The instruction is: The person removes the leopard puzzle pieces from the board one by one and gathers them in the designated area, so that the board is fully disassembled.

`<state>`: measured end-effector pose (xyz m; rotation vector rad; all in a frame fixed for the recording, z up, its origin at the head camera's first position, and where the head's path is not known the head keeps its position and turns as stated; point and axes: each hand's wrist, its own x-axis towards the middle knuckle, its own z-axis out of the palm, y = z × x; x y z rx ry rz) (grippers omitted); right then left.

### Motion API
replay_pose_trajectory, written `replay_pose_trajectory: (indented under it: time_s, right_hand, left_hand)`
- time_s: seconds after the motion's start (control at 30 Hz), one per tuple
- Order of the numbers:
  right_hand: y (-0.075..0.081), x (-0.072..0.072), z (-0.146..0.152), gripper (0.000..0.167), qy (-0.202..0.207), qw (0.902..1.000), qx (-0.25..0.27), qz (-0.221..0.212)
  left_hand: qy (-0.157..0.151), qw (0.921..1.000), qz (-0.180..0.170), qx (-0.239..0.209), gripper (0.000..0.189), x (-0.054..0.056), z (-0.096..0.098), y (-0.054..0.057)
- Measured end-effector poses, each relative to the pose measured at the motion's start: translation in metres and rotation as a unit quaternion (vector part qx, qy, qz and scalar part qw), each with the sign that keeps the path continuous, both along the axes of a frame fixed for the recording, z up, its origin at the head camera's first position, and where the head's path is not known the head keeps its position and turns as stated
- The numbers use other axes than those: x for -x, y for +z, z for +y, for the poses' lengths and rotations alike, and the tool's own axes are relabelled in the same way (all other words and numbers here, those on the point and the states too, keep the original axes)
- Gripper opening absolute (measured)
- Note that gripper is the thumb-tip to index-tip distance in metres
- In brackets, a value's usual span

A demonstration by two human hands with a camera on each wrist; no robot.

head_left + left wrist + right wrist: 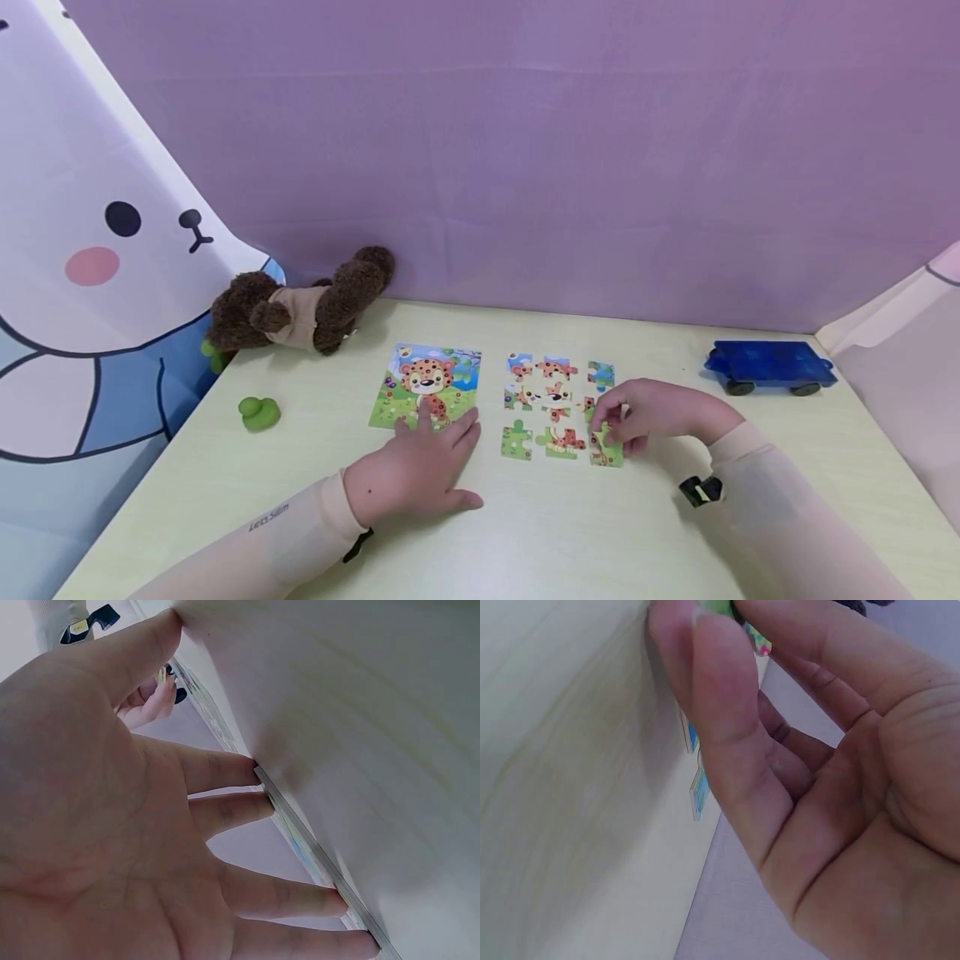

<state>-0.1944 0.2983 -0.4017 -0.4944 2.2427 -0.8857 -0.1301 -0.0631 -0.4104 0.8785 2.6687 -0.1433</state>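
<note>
My left hand [416, 479] lies with spread fingers, its fingertips on the lower part of a cheetah picture board [442, 375]. In the left wrist view those fingers reach the board's thin edge [322, 859]. With thumb and fingers, my right hand [645, 412] pinches a green jigsaw piece [606, 454] at the lower right of the piece group. Only a green bit of that jigsaw piece [718, 606] shows in the right wrist view. Other jigsaw pieces, among them a cheetah-face piece [557, 396] and a grassy piece [517, 442], lie in spaced rows. My right fingers partly cover the right column.
A brown plush bear [296, 317] lies at the back left, with a small green toy [259, 413] in front of it. A blue wheeled toy wagon [771, 364] stands at the back right. Behind the pale table [540, 542] hangs a purple cloth [525, 167].
</note>
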Motion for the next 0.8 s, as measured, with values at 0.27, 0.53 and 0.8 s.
replay_pose_trajectory:
  time_s: [0.27, 0.53, 0.8]
  right_hand:
    - [-0.0001, -0.002, -0.0028, 0.015, -0.011, 0.9998, -0.013, 0.006]
    - [-0.0002, -0.002, -0.0027, 0.019, -0.006, 0.9999, -0.008, 0.004]
    - [0.0004, -0.0024, -0.0015, 0.018, -0.002, 1.0, -0.006, 0.004]
  left_hand:
    - [0.0, 1.0, -0.001, -0.003, 0.1, -0.0004, -0.0003, 0.0002]
    - [0.002, 1.0, -0.006, -0.001, 0.1, -0.0008, 0.0001, 0.0015]
    - [0.002, 1.0, -0.005, -0.001, 0.1, -0.0006, 0.0, 0.0024]
